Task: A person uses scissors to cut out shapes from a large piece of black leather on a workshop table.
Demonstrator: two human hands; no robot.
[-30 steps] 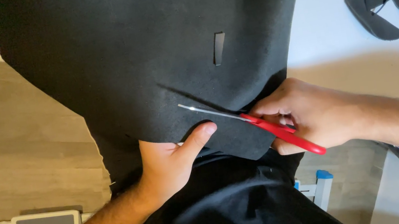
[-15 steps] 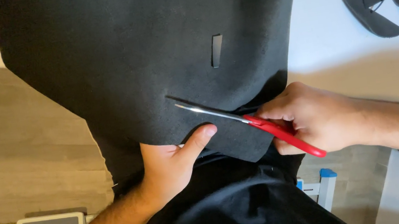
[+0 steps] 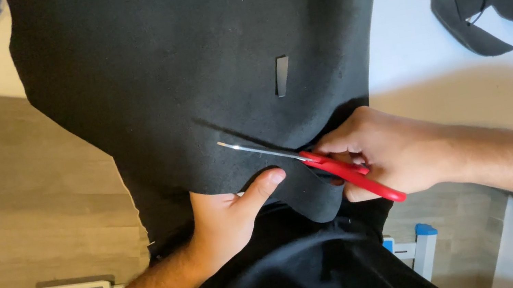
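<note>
Clearly the black fabric sheet looks soft, limp and light, best pinched near the cut. The left hand pinches its edge, thumb on top; the right hand is clamped on red-handled scissors.

The left hand is palm-down, thumb stretched toward the right hand, which is curled closed just beside it; both forearms angle in from below.
</note>
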